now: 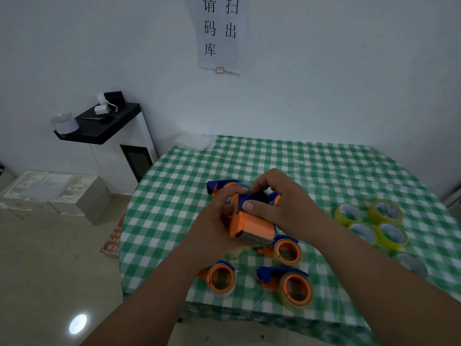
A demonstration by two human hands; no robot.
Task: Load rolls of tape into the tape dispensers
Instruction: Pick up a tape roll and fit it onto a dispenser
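Overhead, boxy orange plastic dispenser (252, 227)

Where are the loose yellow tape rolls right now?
In the head view, the yellow tape rolls sit clustered on the checked tablecloth at the right, just beyond the right hand.

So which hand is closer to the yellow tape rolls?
Right. The right hand grips the orange dispenser on the side facing the yellow tape rolls. The left hand holds the dispenser's far side, farther from them.
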